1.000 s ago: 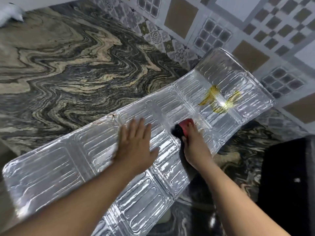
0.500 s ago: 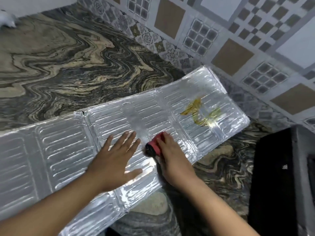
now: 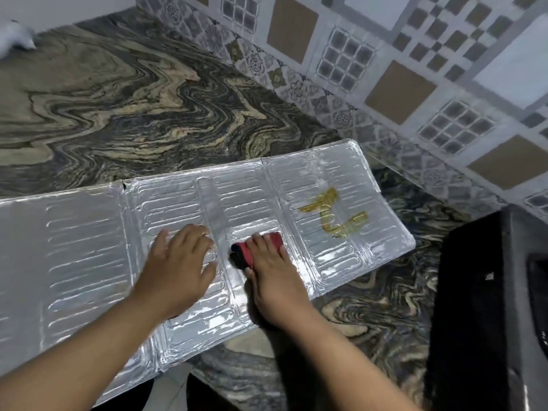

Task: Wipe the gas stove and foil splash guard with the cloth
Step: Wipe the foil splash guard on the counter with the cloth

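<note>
A silver foil splash guard (image 3: 89, 247) lies flat across the marbled counter, its near edge hanging over the counter's front. A yellow greasy smear (image 3: 333, 215) marks its right panel. My left hand (image 3: 178, 262) presses flat on the foil's middle, fingers spread. Just to its right, my right hand (image 3: 271, 268) presses a folded red and black cloth (image 3: 252, 252) onto the foil, left of the smear. The black gas stove (image 3: 480, 307) fills the right edge, only partly in view.
The dark swirled marble counter (image 3: 133, 114) stretches behind the foil. A patterned tile wall (image 3: 385, 69) runs along the back right. A white blurred object (image 3: 14, 37) sits at the far left corner.
The view has swung, so the foil now lies more level in frame. Both hands stay on the foil, with the right hand and cloth still short of the yellow smear.
</note>
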